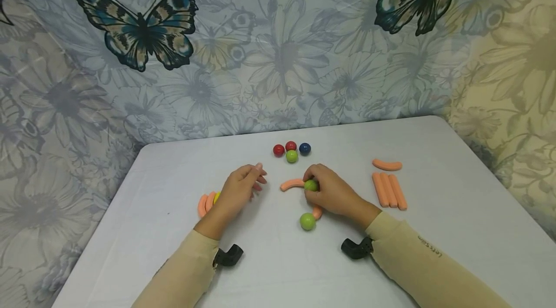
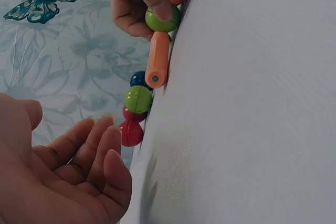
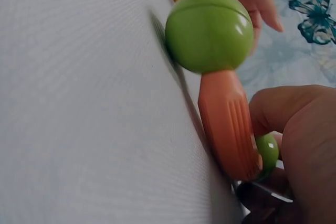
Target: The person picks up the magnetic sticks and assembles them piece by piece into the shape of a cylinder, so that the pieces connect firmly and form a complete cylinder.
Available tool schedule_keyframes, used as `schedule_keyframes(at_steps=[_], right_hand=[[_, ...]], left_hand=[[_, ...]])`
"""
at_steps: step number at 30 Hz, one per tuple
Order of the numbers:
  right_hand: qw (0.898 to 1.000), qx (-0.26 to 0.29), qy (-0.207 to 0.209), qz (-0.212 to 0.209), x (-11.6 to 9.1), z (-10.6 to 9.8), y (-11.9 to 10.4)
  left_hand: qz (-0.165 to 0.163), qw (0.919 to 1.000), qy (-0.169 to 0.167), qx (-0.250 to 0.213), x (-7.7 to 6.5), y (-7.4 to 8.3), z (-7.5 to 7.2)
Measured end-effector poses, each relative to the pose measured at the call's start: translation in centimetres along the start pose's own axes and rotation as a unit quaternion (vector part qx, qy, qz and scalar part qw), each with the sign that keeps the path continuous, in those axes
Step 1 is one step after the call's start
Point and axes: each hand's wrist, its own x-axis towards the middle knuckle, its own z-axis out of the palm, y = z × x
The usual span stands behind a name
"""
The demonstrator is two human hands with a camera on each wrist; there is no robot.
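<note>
My right hand (image 1: 333, 192) pinches a green ball (image 1: 311, 185), the thumb lying over it in the left wrist view. A curved orange stick (image 1: 291, 184) reaches left from that ball, with a hole showing in its free end. Toward me, another curved orange stick (image 3: 227, 124) runs from the held ball to a second green ball (image 1: 308, 221); its far part is covered by the hand. My left hand (image 1: 239, 187) hovers to the left, holding nothing, fingers loosely bent and palm turned inward.
Behind the hands sit two red balls (image 1: 278, 150), a green ball (image 1: 292, 156) and a dark blue ball (image 1: 305, 149). At right lie several straight orange sticks (image 1: 389, 191) and one curved orange stick (image 1: 387, 165). Curved orange pieces (image 1: 202, 205) and a yellow piece (image 1: 216, 197) lie beside the left wrist.
</note>
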Motion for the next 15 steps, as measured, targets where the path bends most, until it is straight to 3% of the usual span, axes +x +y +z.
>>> schedule_keyframes(at_steps=[3, 6, 11, 15], right_hand=[[1.000, -0.011, 0.012, 0.009, 0.1, 0.0, 0.0], [0.999, -0.039, 0.023, 0.023, 0.2, -0.1, 0.1], [0.997, -0.067, 0.029, 0.035, 0.3, -0.1, 0.3], [0.994, -0.086, 0.039, 0.051, 0.3, -0.2, 0.4]], left_hand=[[0.002, 0.9992, 0.000, -0.041, 0.2, 0.0, -0.3], [0.002, 0.9937, -0.015, -0.111, 0.3, -0.1, -0.6], [-0.003, 0.9678, -0.045, -0.248, 0.3, 0.1, -1.0], [0.004, 0.9582, -0.053, -0.281, 0.2, 0.1, -1.2]])
